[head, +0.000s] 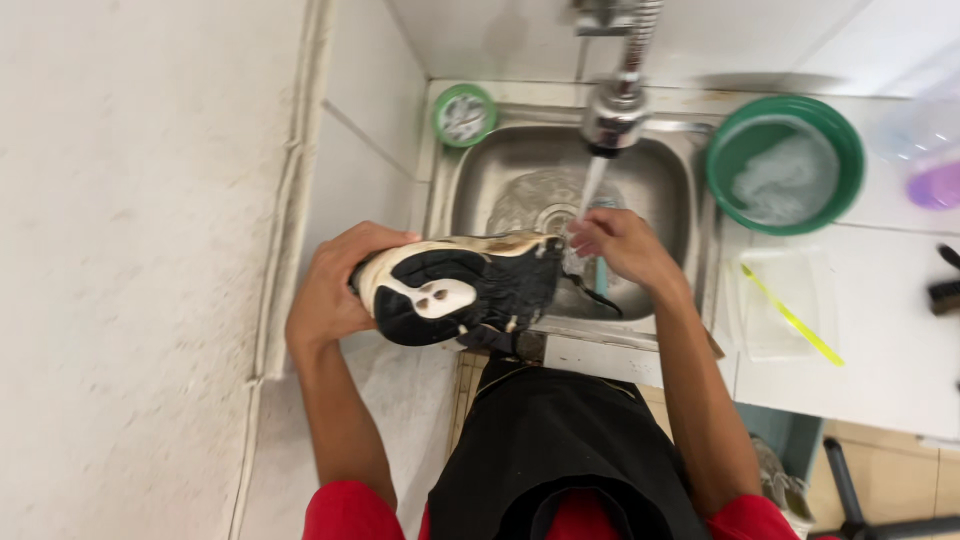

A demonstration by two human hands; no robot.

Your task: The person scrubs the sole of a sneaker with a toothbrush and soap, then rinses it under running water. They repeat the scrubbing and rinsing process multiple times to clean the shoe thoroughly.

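- White tiled walls and a white worktop [880,350] frame a small steel sink [660,180].
- At far left, the left hand [330,290] has its fingers wrapped around the heel end of a black-and-white shoe [460,290], held sole up over the sink's front edge.
- Behind, a small round green-rimmed lid [464,115] sits at the sink's back left corner.
- Water runs from the tap [613,110] onto the shoe's toe end.
- The right hand [620,245] meets the toe under the stream, fingers curled; what they grip cannot be told.
- Further right stand a green bowl [785,165] of soapy water, a clear tray with a yellow stick [795,320], and a clear bottle with purple liquid [930,150].
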